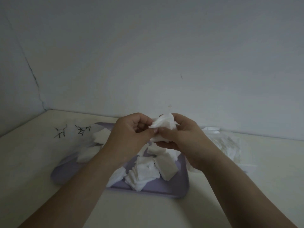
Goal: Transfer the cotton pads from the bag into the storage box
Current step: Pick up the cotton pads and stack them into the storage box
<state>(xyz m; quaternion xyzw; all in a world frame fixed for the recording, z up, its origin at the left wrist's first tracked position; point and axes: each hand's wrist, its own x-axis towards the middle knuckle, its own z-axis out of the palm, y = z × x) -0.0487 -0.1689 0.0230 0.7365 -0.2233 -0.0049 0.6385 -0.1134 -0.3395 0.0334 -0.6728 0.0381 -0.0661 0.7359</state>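
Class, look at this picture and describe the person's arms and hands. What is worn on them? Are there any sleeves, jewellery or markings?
The left hand and right hand are bare, with no gloves. The left forearm and right forearm are uncovered down to the picture's edge, and no sleeves show. No watch, bracelet, ring or marking is visible.

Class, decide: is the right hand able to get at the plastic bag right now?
Likely yes in reach, since the plastic bag lies unblocked beside the right hand, but that hand holds cotton pads.
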